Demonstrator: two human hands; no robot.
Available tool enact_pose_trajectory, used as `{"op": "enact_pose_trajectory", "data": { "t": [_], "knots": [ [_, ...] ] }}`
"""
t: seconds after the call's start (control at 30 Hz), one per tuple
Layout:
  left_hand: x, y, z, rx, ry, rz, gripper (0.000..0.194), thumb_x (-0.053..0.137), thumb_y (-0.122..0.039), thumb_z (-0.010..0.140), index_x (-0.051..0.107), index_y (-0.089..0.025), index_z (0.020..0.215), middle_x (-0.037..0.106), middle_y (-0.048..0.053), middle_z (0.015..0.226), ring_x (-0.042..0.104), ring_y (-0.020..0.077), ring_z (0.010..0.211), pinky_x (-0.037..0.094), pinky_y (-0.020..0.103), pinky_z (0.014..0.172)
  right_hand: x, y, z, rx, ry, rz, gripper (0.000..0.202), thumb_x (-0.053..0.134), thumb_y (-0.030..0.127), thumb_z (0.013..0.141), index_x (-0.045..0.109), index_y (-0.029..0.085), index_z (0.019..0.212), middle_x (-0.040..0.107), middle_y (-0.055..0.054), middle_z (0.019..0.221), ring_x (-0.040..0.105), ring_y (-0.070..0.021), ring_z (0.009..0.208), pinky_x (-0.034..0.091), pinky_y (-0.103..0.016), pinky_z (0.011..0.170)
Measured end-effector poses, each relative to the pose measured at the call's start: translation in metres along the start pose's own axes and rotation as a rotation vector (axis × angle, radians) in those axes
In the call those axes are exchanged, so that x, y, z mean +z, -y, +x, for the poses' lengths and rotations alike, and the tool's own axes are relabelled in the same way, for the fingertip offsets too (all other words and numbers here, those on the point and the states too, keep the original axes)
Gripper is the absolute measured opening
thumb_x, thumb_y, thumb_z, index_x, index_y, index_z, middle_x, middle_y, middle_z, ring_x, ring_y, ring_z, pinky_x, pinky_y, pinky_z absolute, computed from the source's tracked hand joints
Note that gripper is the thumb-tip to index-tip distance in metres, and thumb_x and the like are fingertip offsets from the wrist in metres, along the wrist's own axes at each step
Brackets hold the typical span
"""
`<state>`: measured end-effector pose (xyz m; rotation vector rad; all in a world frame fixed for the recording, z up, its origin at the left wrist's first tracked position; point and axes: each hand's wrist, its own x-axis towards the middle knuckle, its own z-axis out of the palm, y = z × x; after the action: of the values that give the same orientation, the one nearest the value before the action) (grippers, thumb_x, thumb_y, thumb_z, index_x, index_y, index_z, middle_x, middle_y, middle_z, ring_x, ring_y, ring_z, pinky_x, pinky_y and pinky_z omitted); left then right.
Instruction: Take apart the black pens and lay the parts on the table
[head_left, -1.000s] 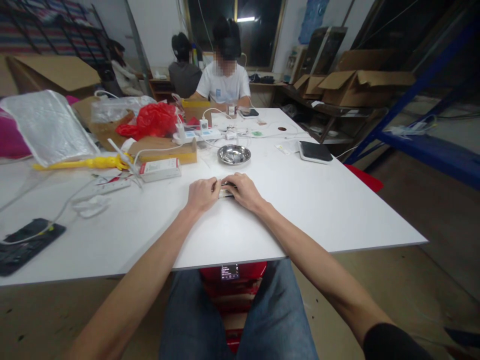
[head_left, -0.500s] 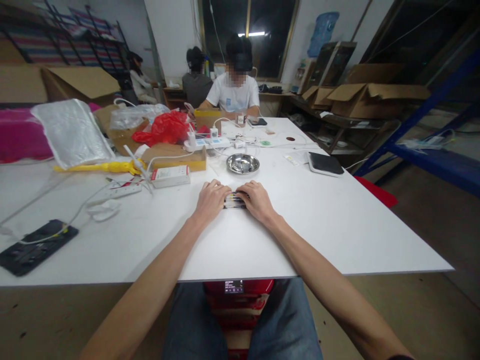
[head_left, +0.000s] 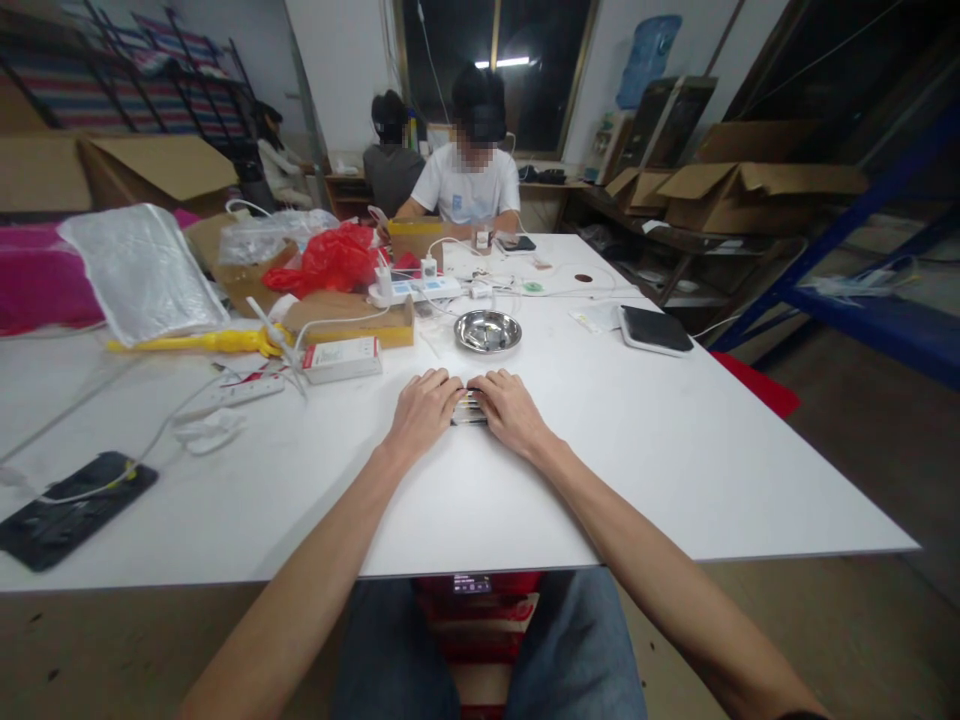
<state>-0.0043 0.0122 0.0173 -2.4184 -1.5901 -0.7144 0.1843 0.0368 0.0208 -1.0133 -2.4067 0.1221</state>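
Observation:
Several thin dark and silvery rods [head_left: 469, 408] lie side by side on the white table [head_left: 465, 510], between my two hands. The fingers of my left hand [head_left: 426, 408] curl round their left ends. On the right ends, my right hand [head_left: 508, 408] is closed in the same way. My fingertips nearly meet at the far side of the bundle, and the ends of the rods are hidden under the fingers. Just beyond my hands stands a round metal dish [head_left: 487, 332] with small dark things in it.
On the left are a white box [head_left: 343, 360], a yellow tool [head_left: 202, 342], cables, a red bag [head_left: 330, 258] and a dark phone-like item [head_left: 75, 508]. A black-topped device [head_left: 655, 330] lies right. Across the table sits a person [head_left: 469, 185] in a white shirt.
The view has shifted slightly, so the table edge sits a little lower. My fingers have closed in a little over the rods, and less of them shows between my hands.

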Motion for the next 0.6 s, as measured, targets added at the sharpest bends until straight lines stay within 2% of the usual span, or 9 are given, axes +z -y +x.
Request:
{"op": "enact_pose_trajectory", "data": {
  "t": [0.1,0.23,0.4,0.5,0.6],
  "knots": [
    [0.001,0.001,0.000,0.012,0.017,0.010,0.032,0.038,-0.036,0.106,0.064,-0.023,0.093,0.065,0.006,0.091,0.058,0.0230,0.093,0.040,0.037,0.081,0.001,0.000,0.001,0.021,-0.016,0.023,0.022,0.044,0.028,0.104,0.065,0.021,0.103,0.066,-0.009,0.093,0.052,-0.0266,0.092,0.038,-0.039,0.079],
    [0.000,0.008,0.001,0.000,0.005,0.003,0.033,0.037,-0.034,0.105,0.064,-0.023,0.090,0.065,0.007,0.090,0.057,0.0237,0.091,0.039,0.038,0.080,-0.003,-0.012,0.000,0.068,-0.073,0.061,0.021,0.045,0.028,0.103,0.065,0.022,0.097,0.065,-0.009,0.094,0.051,-0.0264,0.093,0.038,-0.039,0.080],
    [-0.004,0.020,0.000,-0.103,-0.078,-0.015,0.033,0.037,-0.028,0.104,0.062,-0.022,0.084,0.065,0.007,0.085,0.059,0.0231,0.088,0.041,0.037,0.079,-0.016,-0.029,-0.003,0.185,-0.193,0.141,0.018,0.047,0.024,0.100,0.061,0.022,0.089,0.066,-0.007,0.090,0.053,-0.0259,0.089,0.039,-0.040,0.081],
    [-0.004,0.017,0.000,-0.159,-0.103,-0.130,0.033,0.037,-0.030,0.104,0.062,-0.022,0.085,0.068,0.006,0.084,0.062,0.0206,0.085,0.044,0.034,0.079,-0.021,-0.022,-0.003,0.181,-0.265,0.310,0.020,0.046,0.029,0.101,0.057,0.023,0.085,0.063,-0.006,0.086,0.054,-0.0238,0.085,0.042,-0.039,0.080],
    [-0.002,0.003,0.000,-0.218,-0.090,-0.271,0.030,0.040,-0.035,0.104,0.062,-0.023,0.088,0.069,0.003,0.079,0.063,0.0172,0.073,0.044,0.030,0.071,-0.017,0.000,-0.003,0.127,-0.274,0.498,0.026,0.040,0.034,0.104,0.054,0.024,0.084,0.058,-0.005,0.083,0.055,-0.0209,0.079,0.045,-0.035,0.074]
  ]
}}
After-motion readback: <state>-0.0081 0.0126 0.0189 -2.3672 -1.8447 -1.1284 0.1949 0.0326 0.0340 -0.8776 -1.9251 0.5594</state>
